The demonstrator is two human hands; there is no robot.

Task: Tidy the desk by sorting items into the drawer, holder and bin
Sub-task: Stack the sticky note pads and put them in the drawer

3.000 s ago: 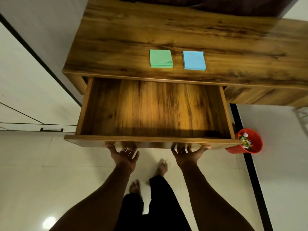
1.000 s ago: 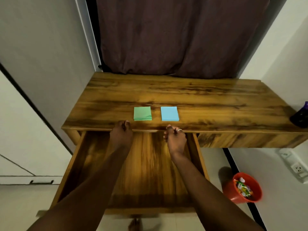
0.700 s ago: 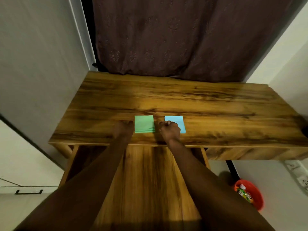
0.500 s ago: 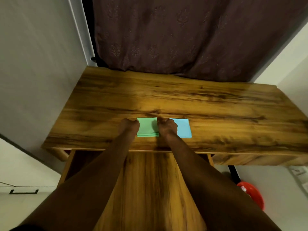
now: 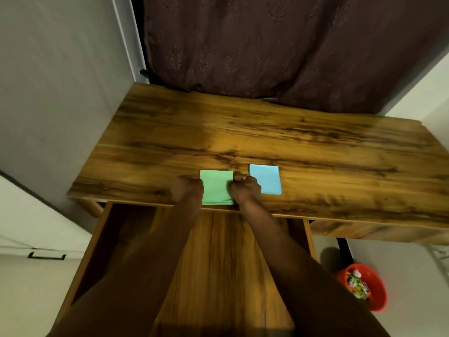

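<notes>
Newly arrived, the left hand (image 5: 187, 190) and right hand (image 5: 246, 190) are flanking the green sticky-note pad (image 5: 216, 187).
Both are pinching its side edges.

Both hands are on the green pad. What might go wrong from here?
The left hand and right hand pinch the green pad only at its side edges; it looks layered, so sheets may slip out when lifted. The right hand sits beside the blue pad and may nudge it.

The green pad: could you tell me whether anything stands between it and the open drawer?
Nothing visible does. The green pad sits near the front edge of the desk, gripped by the left hand and right hand; the drawer lies open below, partly hidden by forearms.
</notes>
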